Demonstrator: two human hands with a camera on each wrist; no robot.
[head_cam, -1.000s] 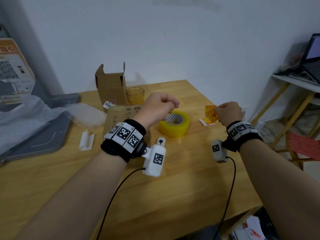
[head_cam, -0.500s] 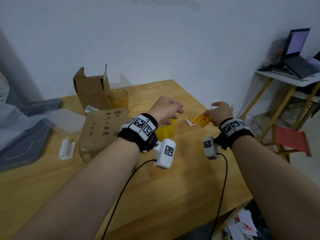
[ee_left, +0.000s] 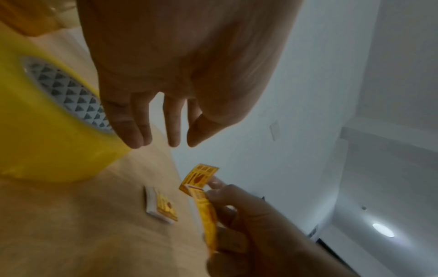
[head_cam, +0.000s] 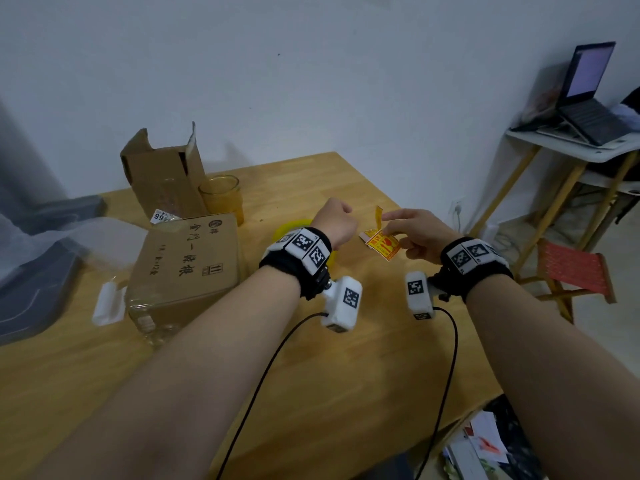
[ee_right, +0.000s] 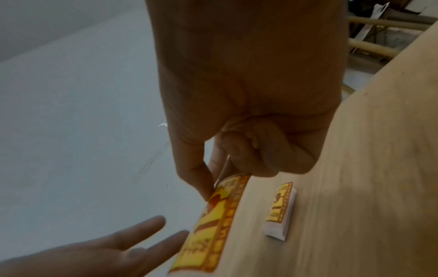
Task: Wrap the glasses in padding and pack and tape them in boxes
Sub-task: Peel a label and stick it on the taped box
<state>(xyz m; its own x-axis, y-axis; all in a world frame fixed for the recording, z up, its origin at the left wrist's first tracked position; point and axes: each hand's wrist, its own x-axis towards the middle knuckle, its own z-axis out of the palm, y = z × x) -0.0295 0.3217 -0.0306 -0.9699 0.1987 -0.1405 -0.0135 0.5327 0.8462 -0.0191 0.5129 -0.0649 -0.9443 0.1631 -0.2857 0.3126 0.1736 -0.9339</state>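
Right hand (head_cam: 420,233) pinches a yellow sticker (ee_right: 208,223) above the worktop (head_cam: 346,375); left hand (ee_left: 180,75) hovers beside it, fingers loose, holding nothing.

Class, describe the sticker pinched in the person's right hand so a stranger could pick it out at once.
Start at the wooden table and go to its far right corner, beside the yellow tape roll. There the right hand pinches a yellow-and-orange sticker above the tabletop. Unlike the similar sticker stack lying flat nearby, this single sheet is lifted and curling.
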